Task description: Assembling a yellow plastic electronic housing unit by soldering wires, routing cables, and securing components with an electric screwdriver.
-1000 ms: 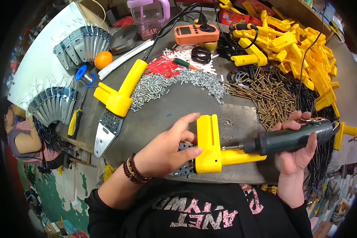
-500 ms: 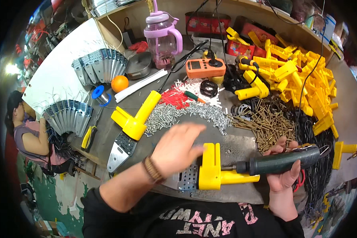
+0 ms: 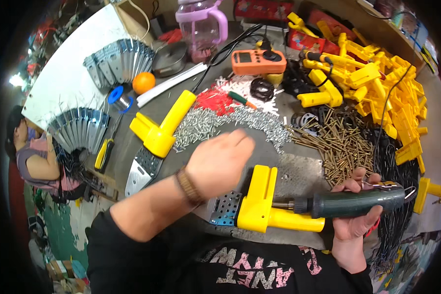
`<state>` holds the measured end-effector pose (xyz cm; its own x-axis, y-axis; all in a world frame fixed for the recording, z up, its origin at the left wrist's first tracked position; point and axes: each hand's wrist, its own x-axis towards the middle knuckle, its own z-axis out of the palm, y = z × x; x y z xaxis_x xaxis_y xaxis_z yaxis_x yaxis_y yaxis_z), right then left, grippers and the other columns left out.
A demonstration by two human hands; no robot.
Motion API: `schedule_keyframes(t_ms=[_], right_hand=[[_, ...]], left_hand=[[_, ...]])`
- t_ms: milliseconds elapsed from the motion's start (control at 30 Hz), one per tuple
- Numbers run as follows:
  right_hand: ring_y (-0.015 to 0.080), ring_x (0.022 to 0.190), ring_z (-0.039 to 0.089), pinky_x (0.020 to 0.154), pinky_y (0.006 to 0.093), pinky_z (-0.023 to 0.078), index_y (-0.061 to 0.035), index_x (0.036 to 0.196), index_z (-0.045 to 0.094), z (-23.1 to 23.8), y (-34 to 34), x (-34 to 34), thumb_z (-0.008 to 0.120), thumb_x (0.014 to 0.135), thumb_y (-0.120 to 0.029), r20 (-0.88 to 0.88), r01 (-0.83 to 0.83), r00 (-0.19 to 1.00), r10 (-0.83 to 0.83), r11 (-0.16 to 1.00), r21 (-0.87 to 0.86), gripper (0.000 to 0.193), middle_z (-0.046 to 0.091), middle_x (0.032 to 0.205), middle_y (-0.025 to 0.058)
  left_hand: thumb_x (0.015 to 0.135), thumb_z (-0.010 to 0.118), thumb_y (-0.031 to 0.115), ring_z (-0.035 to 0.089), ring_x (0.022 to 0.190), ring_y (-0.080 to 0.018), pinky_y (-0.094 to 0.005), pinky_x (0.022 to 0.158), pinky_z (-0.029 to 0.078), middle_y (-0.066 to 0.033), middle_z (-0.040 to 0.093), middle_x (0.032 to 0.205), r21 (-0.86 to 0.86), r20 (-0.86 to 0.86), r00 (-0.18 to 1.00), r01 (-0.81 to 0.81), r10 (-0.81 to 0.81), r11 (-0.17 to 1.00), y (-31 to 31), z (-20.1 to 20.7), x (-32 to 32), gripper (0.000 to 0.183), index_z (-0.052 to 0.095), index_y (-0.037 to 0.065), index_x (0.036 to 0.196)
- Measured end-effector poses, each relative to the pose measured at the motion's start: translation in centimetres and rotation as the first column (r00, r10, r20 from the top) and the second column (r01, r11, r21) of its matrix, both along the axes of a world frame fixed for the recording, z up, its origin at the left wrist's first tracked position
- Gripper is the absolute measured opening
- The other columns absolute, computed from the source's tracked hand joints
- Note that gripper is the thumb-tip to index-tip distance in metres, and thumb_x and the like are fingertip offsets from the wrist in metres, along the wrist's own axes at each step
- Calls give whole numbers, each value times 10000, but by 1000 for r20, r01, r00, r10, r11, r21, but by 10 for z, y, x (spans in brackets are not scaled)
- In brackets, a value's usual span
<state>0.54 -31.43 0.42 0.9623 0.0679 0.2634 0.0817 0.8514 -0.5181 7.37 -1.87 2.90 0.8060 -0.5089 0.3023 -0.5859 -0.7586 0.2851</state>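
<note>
My right hand (image 3: 355,223) is wrapped round a dark green electric screwdriver (image 3: 357,202). Its bit reaches into a yellow plastic housing (image 3: 255,201) with a tube-shaped handle, lying at the table's near edge. A perforated metal plate (image 3: 225,209) sticks out of that housing's left side. Above it hovers my left hand (image 3: 220,159), fingers curled together, just short of the heap of small silver screws (image 3: 201,128); whatever is in its fingertips is hidden. To the left lies another yellow housing (image 3: 159,137) with a metal plate attached.
Long brass-coloured screws (image 3: 345,147) and a big pile of yellow housings (image 3: 377,88) fill the right side. Black cables (image 3: 397,196) hang over the right edge. Farther back are an orange meter (image 3: 258,62) and a pink-lidded jug (image 3: 201,29). A person (image 3: 36,157) sits at far left.
My left hand has curled its fingers, which were stretched out with the thumb apart. The screwdriver stays in my right hand at the yellow housing. The whole view has shifted slightly.
</note>
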Motion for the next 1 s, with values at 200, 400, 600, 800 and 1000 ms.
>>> schedule_keyframes(t_ms=[200, 400, 600, 800, 1000], right_hand=[[145, 1082, 514, 1053, 419, 382, -252, 1325, 496, -1, 2, 5, 801, 795, -290, 34, -66, 997, 67, 997, -31, 612, 485, 1304, 16], [134, 1067, 510, 1055, 423, 362, -217, 1274, 510, 2, 3, 6, 777, 819, -227, -22, -75, 997, 77, 995, 72, 528, 484, 1224, 6], [131, 1047, 517, 1045, 430, 362, -212, 1233, 523, 11, 12, -6, 774, 808, -169, -42, 11, 999, -9, 999, 49, 495, 485, 1194, -1], [130, 1041, 520, 1050, 438, 360, -211, 1216, 532, 4, 9, -3, 761, 809, -132, -82, -1, 997, 11, 994, 113, 473, 486, 1184, -2], [140, 1052, 522, 1043, 442, 374, -179, 1235, 531, 6, 12, -2, 751, 817, -118, -61, -16, 998, 24, 992, 124, 477, 494, 1188, 5]], left_hand=[[852, 592, 65, 561, 917, -344, -413, 837, 447, -136, 599, 976, -346, -242, 969, -48, -39, 937, 31, -14, -77, 87, 546, 38, 919], [821, 630, 57, 571, 919, -323, -398, 825, 448, -111, 618, 1029, -440, -294, 950, -37, -105, 897, 35, -17, -82, 107, 545, 56, 885], [801, 654, 71, 586, 902, -307, -393, 813, 462, -87, 631, 1031, -420, -293, 954, -61, -71, 905, 34, -18, -83, 121, 551, 70, 865], [785, 665, 55, 605, 926, -303, -398, 807, 473, -82, 636, 1029, -413, -233, 972, -62, -39, 909, 30, -20, -84, 146, 565, 69, 891], [784, 664, 25, 611, 941, -314, -388, 824, 486, -94, 632, 1041, -402, -243, 969, -50, -54, 914, 30, -16, -84, 186, 570, 51, 942]])
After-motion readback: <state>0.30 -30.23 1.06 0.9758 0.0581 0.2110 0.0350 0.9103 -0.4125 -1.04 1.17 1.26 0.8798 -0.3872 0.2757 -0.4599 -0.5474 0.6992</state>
